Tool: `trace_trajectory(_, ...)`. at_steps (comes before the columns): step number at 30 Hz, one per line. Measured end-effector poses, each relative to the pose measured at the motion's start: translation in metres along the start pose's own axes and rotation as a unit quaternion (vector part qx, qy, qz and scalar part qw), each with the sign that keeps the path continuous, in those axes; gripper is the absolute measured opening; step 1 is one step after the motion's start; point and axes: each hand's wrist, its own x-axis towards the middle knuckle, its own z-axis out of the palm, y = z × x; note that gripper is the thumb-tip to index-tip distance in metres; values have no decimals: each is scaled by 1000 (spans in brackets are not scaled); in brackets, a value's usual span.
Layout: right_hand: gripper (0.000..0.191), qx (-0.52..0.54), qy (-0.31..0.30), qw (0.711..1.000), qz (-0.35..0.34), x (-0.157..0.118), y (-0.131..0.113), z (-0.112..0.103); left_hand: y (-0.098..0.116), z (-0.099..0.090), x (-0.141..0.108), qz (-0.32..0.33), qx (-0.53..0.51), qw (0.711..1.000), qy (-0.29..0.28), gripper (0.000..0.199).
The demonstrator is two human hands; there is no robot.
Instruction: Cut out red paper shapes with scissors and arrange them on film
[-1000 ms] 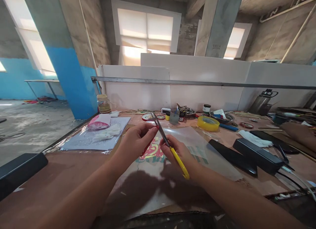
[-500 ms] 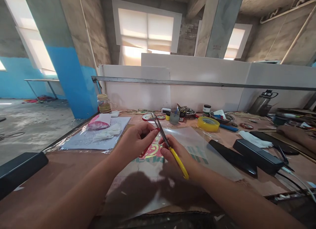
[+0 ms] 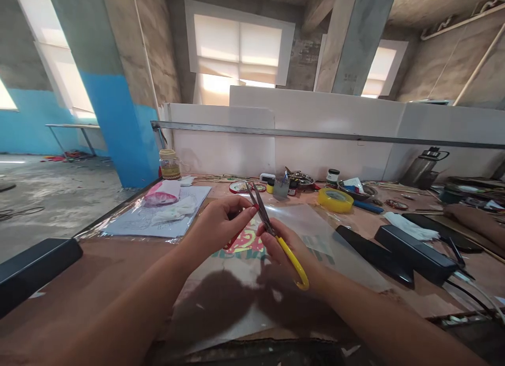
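Observation:
Yellow-handled scissors [image 3: 290,255] are in my right hand [image 3: 282,242], their blades parted and pointing up and away from me. My left hand [image 3: 224,221] is closed in a pinch on a small red piece [image 3: 255,206], which sits at the scissor blades; its material is too small to make out. Beneath both hands lies a translucent sheet [image 3: 229,308] over a printed design [image 3: 252,240] with red, yellow and green shapes. Part of that design is hidden by my fingers.
Left of my hands are papers [image 3: 134,224] with a pink-and-white packet [image 3: 162,192]. A yellow tape roll [image 3: 335,199], small jars and dishes stand along the back. On the right are a black box-shaped device [image 3: 414,253] with cables, a white cloth [image 3: 410,225] and another person's hand [image 3: 473,219].
The scissor blades have spread wider apart around the red piece. My hands stay in nearly the same place, and the whole view has shifted slightly.

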Motion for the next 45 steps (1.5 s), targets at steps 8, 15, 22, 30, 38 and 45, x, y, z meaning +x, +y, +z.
trace_trajectory(8, 24, -88, 1, 996, -6, 3, -6, -9, 10, -7, 0, 23, 53, 998, 19, 32)
trace_trajectory(15, 20, -132, -27, 991, 20, 1, -11, -12, -4, -18, 7, 45, 102, 993, -30, 31)
trace_trajectory(22, 17, -125, -25, 992, -6, -1, -7, -11, 5, -16, 4, 28, 82, 995, -51, 30)
trace_trajectory(30, 26, -121, -44, 992, 1, 5, 4, -16, -2, -21, 7, 40, 113, 990, -70, 28)
trace_trajectory(38, 26, -109, -56, 992, 19, 8, 3, -16, -8, -27, 8, 21, 84, 993, -81, 29)
trace_trajectory(45, 32, -93, -29, 995, 29, 5, -9, -13, -10, -34, 13, -73, -66, 984, -147, 41)
